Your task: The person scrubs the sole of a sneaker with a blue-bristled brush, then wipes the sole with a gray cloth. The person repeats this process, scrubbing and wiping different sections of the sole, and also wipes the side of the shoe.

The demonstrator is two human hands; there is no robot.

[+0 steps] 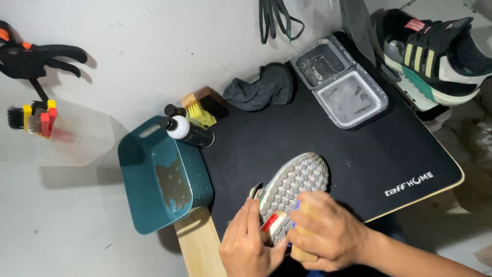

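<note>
**Shoe sole held and brushed on a black mat**

The left hand (249, 241) curls around the heel end of a sneaker (292, 187) lying sole-up at six o'clock on the matte black mat (359, 154); its grey rubber sole is studded with small rounded lugs; the right hand (328, 231) is closed on a pale wooden-handled brush (303, 241) pressed to the sole. At nine o'clock a glossy teal plastic basin (154, 179) holds shallow water; a black bottle with a white collar (184, 131) lies beside it; at twelve o'clock sit a crumpled dark cloth (261, 87) and a clear two-compartment tray (341, 82); the wooden desk (197, 241) shows beneath.
</note>
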